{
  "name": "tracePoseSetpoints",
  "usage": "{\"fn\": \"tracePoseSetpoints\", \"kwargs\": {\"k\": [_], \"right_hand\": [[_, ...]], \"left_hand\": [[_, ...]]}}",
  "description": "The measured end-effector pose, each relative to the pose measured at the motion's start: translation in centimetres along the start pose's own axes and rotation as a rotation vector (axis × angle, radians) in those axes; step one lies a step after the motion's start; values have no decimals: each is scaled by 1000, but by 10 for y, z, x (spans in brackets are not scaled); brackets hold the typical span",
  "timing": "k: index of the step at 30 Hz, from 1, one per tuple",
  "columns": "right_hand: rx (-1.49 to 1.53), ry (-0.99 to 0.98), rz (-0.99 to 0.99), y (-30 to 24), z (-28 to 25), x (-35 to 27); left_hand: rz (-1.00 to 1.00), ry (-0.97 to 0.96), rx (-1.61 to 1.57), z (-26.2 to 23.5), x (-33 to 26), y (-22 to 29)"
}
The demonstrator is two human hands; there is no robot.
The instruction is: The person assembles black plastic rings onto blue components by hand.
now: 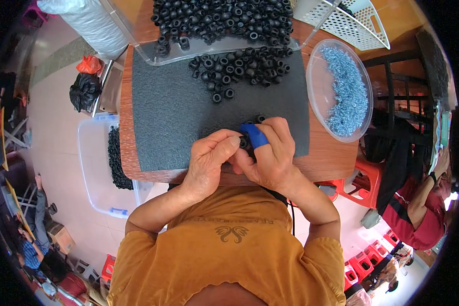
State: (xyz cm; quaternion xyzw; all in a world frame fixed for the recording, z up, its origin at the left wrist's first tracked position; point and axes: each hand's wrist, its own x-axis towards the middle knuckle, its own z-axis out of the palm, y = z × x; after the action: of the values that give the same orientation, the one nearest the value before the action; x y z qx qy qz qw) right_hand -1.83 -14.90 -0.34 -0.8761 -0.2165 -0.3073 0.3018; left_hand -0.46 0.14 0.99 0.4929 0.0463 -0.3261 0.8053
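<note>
Over the near edge of a dark grey mat [171,112], my left hand [209,158] and my right hand [276,153] meet with fingers pinched together. Between the fingertips is a small black hollow plastic part [243,142], mostly covered by them. A blue finger cover [255,135] is on my right index finger. Just beyond that hand, another black part [261,119] lies on the mat. Farther off, a loose heap of the same black parts [237,66] spreads out from a clear bin [160,61] full of them. Whether anything smaller is pinched too, I cannot tell.
A clear oval tray [315,97] of tiny pale blue pieces [349,97] sits on the table at right. Behind it stands a white perforated basket [362,25]. Left of the table, a clear box [94,173] holds finished-looking black pieces [118,158]. Red stools [364,183] and people are around.
</note>
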Motion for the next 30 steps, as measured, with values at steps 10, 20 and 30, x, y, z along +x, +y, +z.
{"fn": "tracePoseSetpoints", "kwargs": {"k": [10,20,30], "right_hand": [[-50,-24,-9,-4,-1,1],[-97,27,-129,1,4,-2],[-66,58,-204,-1,19,9]], "left_hand": [[-56,8,-148,-3,-3,3],[-102,19,-101,-3,-1,4],[-10,80,-85,-9,3,1]]}}
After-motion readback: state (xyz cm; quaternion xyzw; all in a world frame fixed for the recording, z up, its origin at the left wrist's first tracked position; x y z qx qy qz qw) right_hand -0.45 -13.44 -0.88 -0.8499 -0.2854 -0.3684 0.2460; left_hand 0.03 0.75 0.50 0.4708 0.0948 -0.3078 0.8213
